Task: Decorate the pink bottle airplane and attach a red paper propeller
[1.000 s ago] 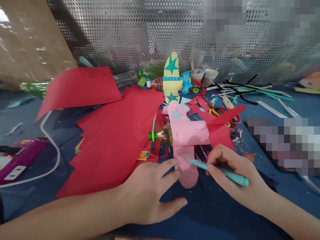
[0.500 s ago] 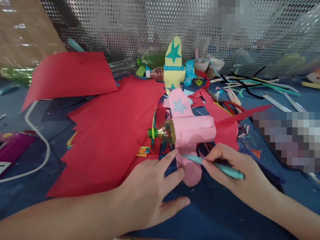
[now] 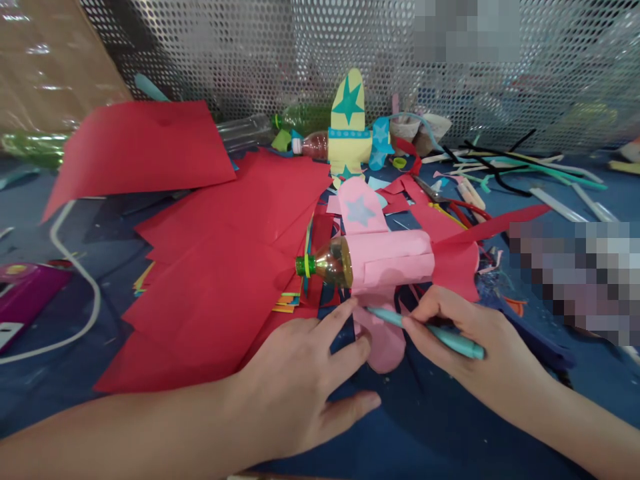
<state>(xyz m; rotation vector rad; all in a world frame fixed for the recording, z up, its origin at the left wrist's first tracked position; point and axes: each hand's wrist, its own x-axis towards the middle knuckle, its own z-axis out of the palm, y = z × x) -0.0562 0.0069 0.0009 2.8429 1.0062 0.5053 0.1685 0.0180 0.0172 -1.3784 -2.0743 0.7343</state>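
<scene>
A bottle plane (image 3: pixel 390 260) lies on the blue table, wrapped in pink paper with a green cap (image 3: pixel 302 266) at its left end and a red paper tail. Its near pink wing (image 3: pixel 384 341) rests flat on the table. My left hand (image 3: pixel 305 380) lies open with fingers spread, its fingertips pressing the wing's left edge. My right hand (image 3: pixel 465 340) is closed round a teal pen (image 3: pixel 430 328), whose tip touches the wing close to the bottle's body.
Large red paper sheets (image 3: pixel 210 267) cover the table to the left. A second plane in yellow with teal stars (image 3: pixel 347 127) stands behind. Scissors (image 3: pixel 450 203), pipe cleaners and sticks lie at the back right. A magenta box (image 3: pixel 23 300) and a white cable (image 3: pixel 75 313) sit at far left.
The view has moved closer and lower. My left fingers slid up onto the wing's edge, and the pen tip moved from above the wing down to its root by the bottle.
</scene>
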